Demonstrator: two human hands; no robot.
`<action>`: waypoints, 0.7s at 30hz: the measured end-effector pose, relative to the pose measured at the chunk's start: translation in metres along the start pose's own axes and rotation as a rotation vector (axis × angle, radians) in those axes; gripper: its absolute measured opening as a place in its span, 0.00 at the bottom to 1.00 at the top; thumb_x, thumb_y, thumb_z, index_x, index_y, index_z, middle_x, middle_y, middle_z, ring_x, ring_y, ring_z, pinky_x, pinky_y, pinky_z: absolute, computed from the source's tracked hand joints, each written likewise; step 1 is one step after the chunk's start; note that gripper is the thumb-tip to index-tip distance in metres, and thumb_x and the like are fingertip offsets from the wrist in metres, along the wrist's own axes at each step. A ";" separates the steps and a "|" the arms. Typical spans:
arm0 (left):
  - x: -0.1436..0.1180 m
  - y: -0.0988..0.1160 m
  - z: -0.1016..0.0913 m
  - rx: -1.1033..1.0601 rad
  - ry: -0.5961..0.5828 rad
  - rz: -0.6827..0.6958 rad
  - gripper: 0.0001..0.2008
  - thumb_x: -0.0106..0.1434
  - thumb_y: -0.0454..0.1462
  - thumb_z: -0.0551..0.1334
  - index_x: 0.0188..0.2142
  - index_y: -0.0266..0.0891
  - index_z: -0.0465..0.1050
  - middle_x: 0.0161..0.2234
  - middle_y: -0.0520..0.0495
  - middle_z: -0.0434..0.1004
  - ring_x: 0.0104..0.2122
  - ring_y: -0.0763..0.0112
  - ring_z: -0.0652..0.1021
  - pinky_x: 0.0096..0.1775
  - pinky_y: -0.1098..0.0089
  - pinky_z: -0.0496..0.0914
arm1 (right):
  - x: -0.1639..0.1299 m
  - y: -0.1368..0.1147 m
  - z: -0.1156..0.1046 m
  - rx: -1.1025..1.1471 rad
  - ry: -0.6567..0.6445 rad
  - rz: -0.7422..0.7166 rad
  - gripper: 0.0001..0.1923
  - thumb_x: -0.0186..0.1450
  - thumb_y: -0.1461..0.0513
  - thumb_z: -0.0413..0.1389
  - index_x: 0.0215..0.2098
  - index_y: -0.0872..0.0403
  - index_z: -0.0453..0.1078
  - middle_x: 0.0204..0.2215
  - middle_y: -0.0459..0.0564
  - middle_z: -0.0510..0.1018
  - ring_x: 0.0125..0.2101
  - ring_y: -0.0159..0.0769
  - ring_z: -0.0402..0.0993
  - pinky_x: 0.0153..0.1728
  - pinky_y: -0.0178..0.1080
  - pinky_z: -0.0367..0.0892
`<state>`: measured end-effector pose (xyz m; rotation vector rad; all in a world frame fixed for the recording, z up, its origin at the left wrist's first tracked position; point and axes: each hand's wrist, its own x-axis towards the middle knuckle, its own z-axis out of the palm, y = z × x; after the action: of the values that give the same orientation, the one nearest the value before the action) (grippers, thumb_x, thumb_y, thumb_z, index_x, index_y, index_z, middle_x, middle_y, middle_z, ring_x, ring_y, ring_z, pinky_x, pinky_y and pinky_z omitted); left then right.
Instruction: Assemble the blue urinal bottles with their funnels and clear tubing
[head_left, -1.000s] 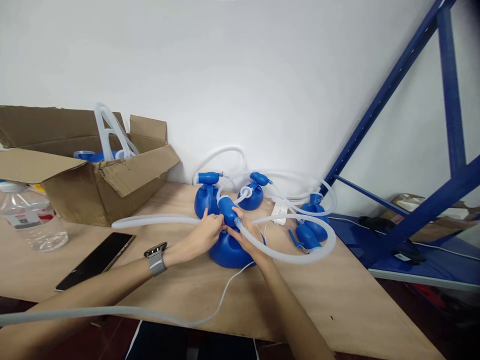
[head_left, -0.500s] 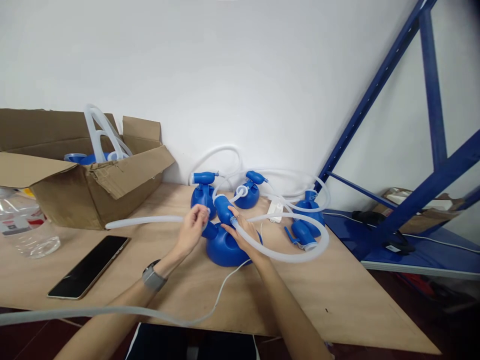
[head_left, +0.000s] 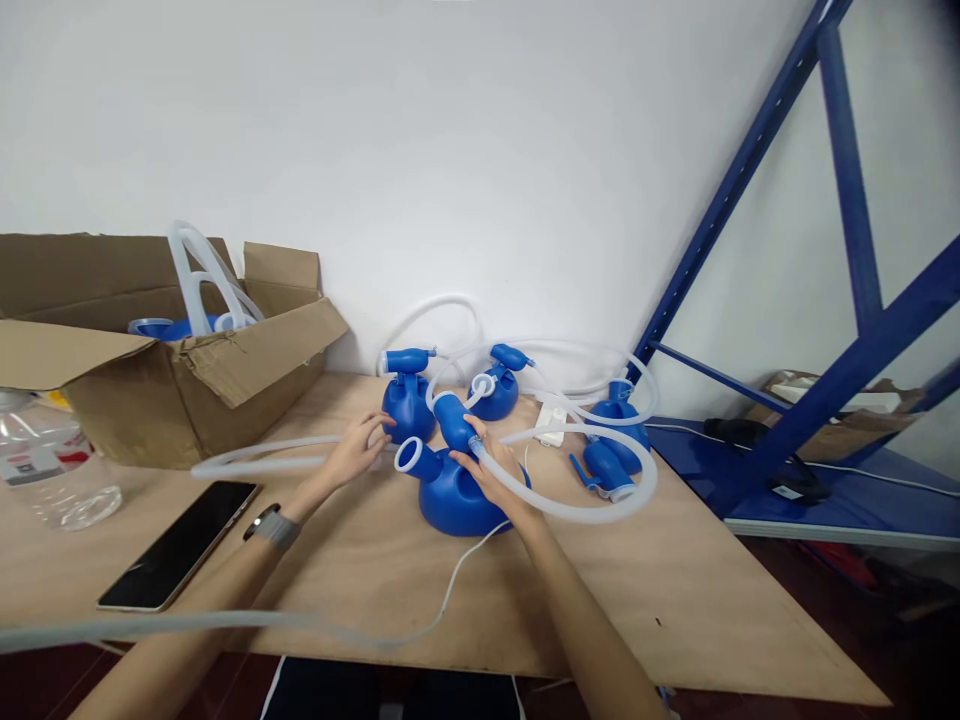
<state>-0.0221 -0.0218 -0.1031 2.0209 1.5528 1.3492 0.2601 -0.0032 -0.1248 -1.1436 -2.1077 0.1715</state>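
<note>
My right hand (head_left: 495,475) is closed around a blue cylindrical piece (head_left: 454,425), whose clear tube (head_left: 577,515) loops out to the right. Under that hand a squat blue plastic bottle (head_left: 465,505) rests on the table. Its angled neck (head_left: 420,459) points up to the left and shows a white-rimmed open mouth. Left of this mouth, apart from it, my left hand (head_left: 358,448) is open with bent fingers and nothing visible in it. Another length of clear tube (head_left: 255,462) lies behind the left hand; whether they touch I cannot tell.
Several more blue bottles with tubes, one at the back (head_left: 409,405), stand along the wall. A cardboard box (head_left: 142,420), a water bottle (head_left: 56,465) and a phone (head_left: 178,545) are on the left. A blue metal rack (head_left: 847,370) stands right. A white cable (head_left: 454,580) crosses in front.
My left hand has moved left, off the bottle's neck, and its fingers have loosened; the mouth now shows. The tube at left has shifted into a bend. My right hand keeps its hold.
</note>
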 end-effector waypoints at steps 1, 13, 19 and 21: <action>-0.007 0.004 0.005 -0.018 -0.046 0.036 0.12 0.65 0.46 0.61 0.38 0.41 0.76 0.44 0.41 0.81 0.46 0.58 0.78 0.45 0.64 0.72 | 0.000 0.000 0.000 0.002 0.011 -0.004 0.34 0.71 0.50 0.59 0.71 0.47 0.58 0.61 0.56 0.76 0.53 0.55 0.80 0.51 0.54 0.75; -0.023 0.043 0.011 0.081 -0.331 0.257 0.24 0.71 0.51 0.57 0.23 0.41 0.62 0.23 0.52 0.66 0.27 0.70 0.69 0.34 0.69 0.64 | -0.001 0.005 0.002 0.031 -0.021 -0.001 0.33 0.71 0.50 0.59 0.71 0.47 0.58 0.59 0.56 0.77 0.52 0.55 0.80 0.51 0.53 0.76; -0.017 0.039 0.020 -0.008 -0.328 0.269 0.28 0.69 0.53 0.59 0.21 0.42 0.51 0.19 0.56 0.56 0.24 0.73 0.63 0.30 0.70 0.59 | -0.002 0.010 0.004 0.089 -0.027 -0.042 0.35 0.71 0.50 0.59 0.72 0.46 0.55 0.62 0.55 0.75 0.57 0.52 0.77 0.56 0.52 0.73; -0.017 0.039 0.020 -0.014 -0.340 0.256 0.28 0.69 0.52 0.59 0.20 0.41 0.50 0.19 0.57 0.56 0.24 0.73 0.62 0.31 0.70 0.59 | -0.003 0.010 0.005 0.091 -0.025 -0.038 0.35 0.71 0.50 0.59 0.72 0.46 0.55 0.63 0.55 0.74 0.56 0.51 0.77 0.55 0.52 0.74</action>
<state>0.0178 -0.0455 -0.0961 2.3531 1.1670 1.0169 0.2649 0.0021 -0.1341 -1.0528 -2.1197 0.2627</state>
